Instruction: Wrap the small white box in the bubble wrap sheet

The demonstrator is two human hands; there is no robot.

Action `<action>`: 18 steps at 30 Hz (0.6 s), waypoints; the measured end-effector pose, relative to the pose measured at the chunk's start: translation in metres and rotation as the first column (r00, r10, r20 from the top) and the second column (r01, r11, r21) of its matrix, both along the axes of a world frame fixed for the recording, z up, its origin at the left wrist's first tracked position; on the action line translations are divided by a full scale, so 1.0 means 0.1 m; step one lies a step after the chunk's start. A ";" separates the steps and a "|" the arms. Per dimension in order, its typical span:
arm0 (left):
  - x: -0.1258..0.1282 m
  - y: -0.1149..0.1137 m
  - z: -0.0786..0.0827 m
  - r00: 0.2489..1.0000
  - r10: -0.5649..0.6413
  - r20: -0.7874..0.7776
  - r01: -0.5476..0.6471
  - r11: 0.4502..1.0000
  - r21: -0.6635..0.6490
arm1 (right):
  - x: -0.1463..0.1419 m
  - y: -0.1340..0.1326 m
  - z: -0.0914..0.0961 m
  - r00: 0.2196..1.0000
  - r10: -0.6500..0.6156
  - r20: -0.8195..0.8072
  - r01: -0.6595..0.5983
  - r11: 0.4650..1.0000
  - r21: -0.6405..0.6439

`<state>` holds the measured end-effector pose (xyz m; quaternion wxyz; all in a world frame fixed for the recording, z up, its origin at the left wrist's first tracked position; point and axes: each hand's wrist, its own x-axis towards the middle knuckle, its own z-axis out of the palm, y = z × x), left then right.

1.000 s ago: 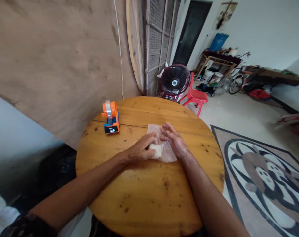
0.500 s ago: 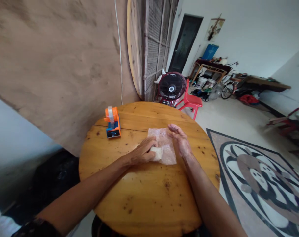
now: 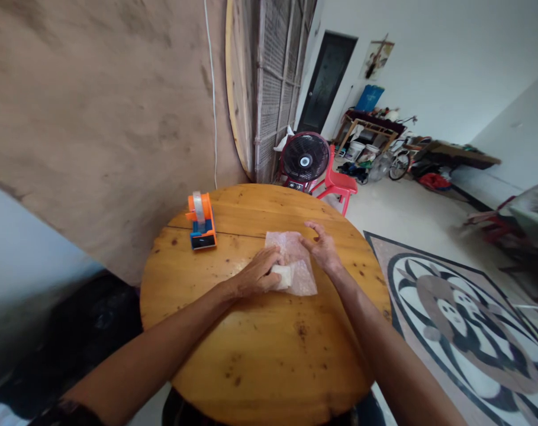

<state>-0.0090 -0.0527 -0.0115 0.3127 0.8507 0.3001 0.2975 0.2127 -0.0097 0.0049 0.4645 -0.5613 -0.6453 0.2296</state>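
A sheet of clear bubble wrap (image 3: 302, 275) lies on the round wooden table, with a small off-white block (image 3: 283, 276) on its lower left part. My left hand (image 3: 260, 271) grips the block from the left, thumb on the near side and fingers on the far side. Part of the block is hidden under that hand. My right hand (image 3: 324, 248) is at the right edge of the wrap, fingers spread, the thumb close to the wrap's upper right corner. Whether the thumb touches the wrap I cannot tell.
An orange and blue tape dispenser (image 3: 201, 222) stands at the left of the wooden table (image 3: 269, 355). Beyond the far edge are a fan (image 3: 305, 160) and a red plastic chair (image 3: 338, 182). A brown wall panel (image 3: 118, 118) rises close on the left.
My right hand has turned slightly, its thumb and fingers now spread wider at the wrap's corner. My left hand stays on the block. The view has shifted a little to the right.
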 end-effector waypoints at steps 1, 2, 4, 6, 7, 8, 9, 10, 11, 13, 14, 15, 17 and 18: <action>0.00 0.00 0.00 1.000 0.001 -0.001 -0.001 1.000 0.002 | 0.01 0.03 -0.01 0.999 0.001 0.038 -0.001 1.000 -0.008; 0.00 0.00 0.00 1.000 0.001 -0.002 -0.001 1.000 0.003 | 0.02 0.06 -0.03 0.998 0.009 0.063 -0.007 1.000 -0.022; 0.00 0.00 -0.01 1.000 0.001 -0.006 -0.001 1.000 0.002 | 0.02 0.13 -0.08 0.996 0.028 0.086 -0.024 0.999 -0.046; 0.00 0.00 -0.01 1.000 0.003 -0.008 -0.003 1.000 -0.001 | 0.00 0.21 -0.14 0.996 0.040 0.083 -0.036 0.998 -0.053; 0.00 0.00 -0.02 1.000 0.003 -0.009 -0.003 1.000 -0.004 | -0.01 0.25 -0.16 0.996 0.048 0.072 -0.044 0.997 -0.059; -0.01 0.01 -0.03 1.000 0.001 -0.011 -0.002 1.000 -0.008 | -0.03 0.29 -0.17 0.997 0.058 0.056 -0.054 0.996 -0.074; -0.01 0.00 -0.03 1.000 -0.001 -0.012 0.001 1.000 -0.013 | -0.05 0.33 -0.19 0.997 0.067 0.036 -0.063 0.994 -0.093; -0.01 0.00 -0.04 1.000 -0.002 -0.013 0.002 1.000 -0.017 | -0.05 0.36 -0.20 0.997 0.074 0.016 -0.072 0.991 -0.116; -0.02 0.00 -0.05 1.000 -0.002 -0.014 0.002 1.000 -0.022 | -0.06 0.39 -0.20 0.997 0.078 -0.005 -0.078 0.988 -0.135; -0.03 -0.01 -0.07 1.000 0.007 -0.022 -0.008 1.000 -0.027 | -0.03 0.41 -0.22 0.997 0.067 -0.041 -0.073 0.985 -0.155; -0.03 -0.02 -0.08 1.000 0.014 -0.027 -0.015 1.000 -0.025 | -0.01 0.42 -0.23 0.997 0.060 -0.055 -0.068 0.985 -0.158; -0.03 -0.03 -0.09 0.999 0.018 -0.033 -0.019 1.000 -0.019 | 0.02 0.42 -0.24 0.996 0.053 -0.066 -0.063 0.985 -0.160; -0.04 -0.04 -0.10 0.999 0.019 -0.051 -0.020 1.000 -0.005 | 0.09 0.41 -0.27 0.995 0.051 -0.083 -0.065 0.983 -0.172; -0.04 -0.05 -0.10 0.998 0.019 -0.059 -0.019 1.000 0.004 | 0.13 0.40 -0.28 0.994 0.058 -0.089 -0.073 0.981 -0.178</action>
